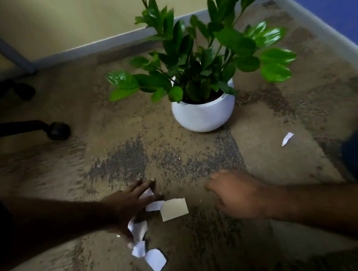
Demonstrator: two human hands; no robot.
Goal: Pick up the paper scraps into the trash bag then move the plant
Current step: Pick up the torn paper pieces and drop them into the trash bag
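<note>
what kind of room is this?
Likely an office corner: patterned carpet, a rolling chair's caster at left, and a potted plant near the baseboard.

White pot (204,115) — glossy green plant (200,53); white scraps (156,260) — tan-grey mottled carpet (265,170).

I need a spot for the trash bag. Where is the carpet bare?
Bare carpet lies between the white round plant pot and both hands, and left toward the black chair caster. It is crowded under the left hand, where white paper scraps cluster.
</note>
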